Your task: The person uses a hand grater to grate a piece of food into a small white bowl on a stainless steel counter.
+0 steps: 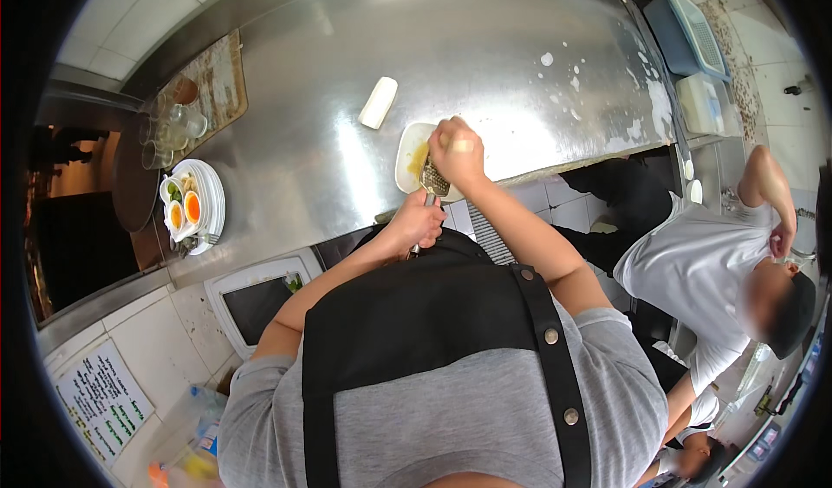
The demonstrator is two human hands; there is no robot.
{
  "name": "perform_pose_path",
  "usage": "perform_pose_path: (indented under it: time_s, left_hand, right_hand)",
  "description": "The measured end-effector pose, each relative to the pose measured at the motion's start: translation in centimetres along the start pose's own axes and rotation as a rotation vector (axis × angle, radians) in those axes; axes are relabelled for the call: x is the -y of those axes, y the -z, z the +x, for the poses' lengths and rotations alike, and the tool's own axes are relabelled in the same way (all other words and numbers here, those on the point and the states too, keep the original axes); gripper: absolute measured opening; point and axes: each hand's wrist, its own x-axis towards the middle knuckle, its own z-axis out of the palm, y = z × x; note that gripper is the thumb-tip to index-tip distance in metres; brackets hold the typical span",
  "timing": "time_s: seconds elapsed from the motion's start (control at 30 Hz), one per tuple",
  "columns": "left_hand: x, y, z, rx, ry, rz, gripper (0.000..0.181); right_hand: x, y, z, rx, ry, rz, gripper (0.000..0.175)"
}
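My left hand is closed round the metal handle of a hand grater, whose perforated head rests over a white dish. Yellowish grated matter lies in the dish. My right hand is at the grater's head, fingers curled round a small pale piece of food, mostly hidden; its kind I cannot tell. Beyond the dish, on the steel counter, lies a white block-shaped object.
Stacked white plates carry small bowls at the left, near several glasses and a worn board. A lidded bin stands below. Plastic containers are at the far right. Two co-workers stand to the right.
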Motion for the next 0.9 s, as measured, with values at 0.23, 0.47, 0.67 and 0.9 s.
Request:
perform_pose_path:
  time_s: [0.23,0.47,0.67,0.9]
  left_hand:
    - [-0.3,-0.1,-0.4,0.006,-0.002,-0.002,0.027]
    - [-0.5,-0.3,-0.6,-0.004,0.018,0.007,0.026]
    - [-0.5,-0.4,-0.5,-0.041,0.024,0.011,0.028]
    - [0.1,-0.2,-0.6,0.04,0.02,-0.01,0.028]
  right_hand:
    - [-0.6,0.2,0.7,0.003,-0.099,-0.054,0.014]
    - [-1.7,0.3,0.6,0.05,-0.094,-0.056,0.013]
    - [0.3,0.7,-0.5,0.06,-0.038,0.047,0.013]
    - [0.8,0.8,-1.1,0.048,0.034,0.094,0.014]
